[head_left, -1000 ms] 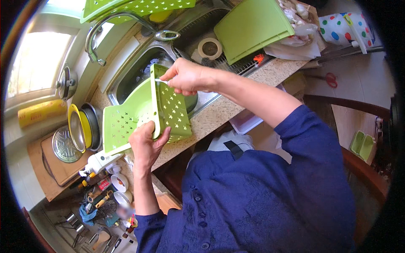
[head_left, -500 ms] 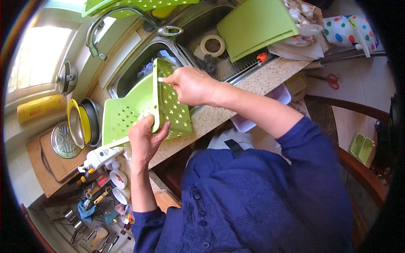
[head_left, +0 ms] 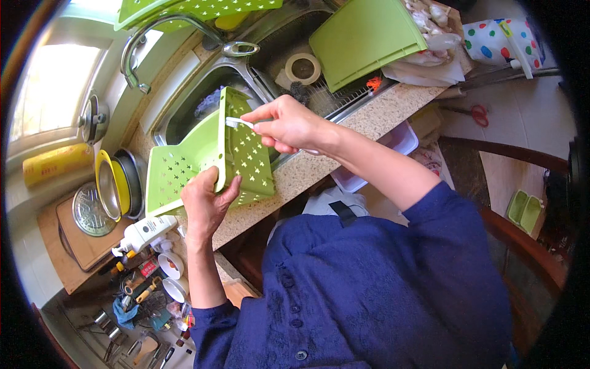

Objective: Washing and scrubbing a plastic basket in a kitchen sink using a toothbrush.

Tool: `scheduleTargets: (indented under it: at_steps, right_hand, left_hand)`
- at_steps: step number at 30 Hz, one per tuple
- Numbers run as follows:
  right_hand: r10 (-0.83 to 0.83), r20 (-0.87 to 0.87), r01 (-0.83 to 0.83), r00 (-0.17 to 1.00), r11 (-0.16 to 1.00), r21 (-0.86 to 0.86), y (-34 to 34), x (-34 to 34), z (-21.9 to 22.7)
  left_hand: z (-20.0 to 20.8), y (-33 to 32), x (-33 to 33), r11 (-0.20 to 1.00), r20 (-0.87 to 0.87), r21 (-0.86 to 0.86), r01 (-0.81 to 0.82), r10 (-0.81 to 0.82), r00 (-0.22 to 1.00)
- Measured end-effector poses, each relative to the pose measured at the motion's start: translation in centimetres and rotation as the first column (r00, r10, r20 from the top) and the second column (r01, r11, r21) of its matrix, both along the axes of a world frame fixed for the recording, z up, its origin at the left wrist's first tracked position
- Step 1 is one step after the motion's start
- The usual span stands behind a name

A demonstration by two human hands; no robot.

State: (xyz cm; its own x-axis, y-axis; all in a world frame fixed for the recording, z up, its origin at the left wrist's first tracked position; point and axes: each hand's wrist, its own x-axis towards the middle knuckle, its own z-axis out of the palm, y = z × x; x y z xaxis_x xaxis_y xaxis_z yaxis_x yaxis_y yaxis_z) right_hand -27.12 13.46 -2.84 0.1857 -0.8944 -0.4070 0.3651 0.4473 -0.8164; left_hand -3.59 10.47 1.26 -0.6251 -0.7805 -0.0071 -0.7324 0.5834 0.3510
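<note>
A green plastic basket [head_left: 251,161] with small cut-out holes is tilted over the counter edge, in front of the left sink basin. My left hand [head_left: 208,200] is closed on its near rim, thumb and fingers wrapped round the edge. In my right hand [head_left: 289,125] is a white toothbrush [head_left: 235,122], its handle running back under my palm. The bristled head lies against the upper part of the basket's rim. The far wall of the basket reaches toward the basin.
A chrome faucet [head_left: 241,49] arches over the double sink. A green flat panel [head_left: 367,42] leans across the right basin, beside a white ring-shaped piece [head_left: 303,68]. Yellow and dark pans [head_left: 123,184] stand at left near a cutting board [head_left: 77,237]. A wooden chair [head_left: 522,243] is at right.
My right hand has drawn back a little to the right and turned, so the toothbrush head now shows. My left hand keeps its hold on the basket. The whole view has shifted slightly.
</note>
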Motion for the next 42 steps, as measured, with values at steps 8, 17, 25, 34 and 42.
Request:
scheduleTargets:
  at_steps: [8,17,25,34,42]
  right_hand:
    - [-0.308,-0.757,-0.329,0.577,0.76,-0.56,0.0,2.2,-1.1]
    - [-0.429,-0.49,-0.194,0.759,0.569,-0.799,-0.2,2.9,-3.7]
    - [0.097,-0.152,-0.114,0.984,0.988,-0.107,3.3,1.9,0.7]
    - [-0.176,-0.725,-0.329,0.666,0.803,-0.497,3.1,2.7,1.4]
    - [-0.145,-0.044,0.143,0.988,0.988,-0.053,5.1,-1.0,0.2]
  left_hand:
    - [-0.1,-0.5,-0.2,1.0,0.015,0.02,0.012,-0.012,1.0]
    - [0.1,-0.5,-0.1,0.999,0.043,0.03,0.037,-0.038,0.998]
    - [0.0,-0.4,0.3,0.999,0.018,0.028,0.031,-0.031,0.999]
    - [0.5,-0.4,-0.1,0.996,0.029,0.085,0.006,-0.009,1.0]
    - [0.0,-2.2,1.4,0.999,-0.139,-0.04,0.005,-0.01,0.99]
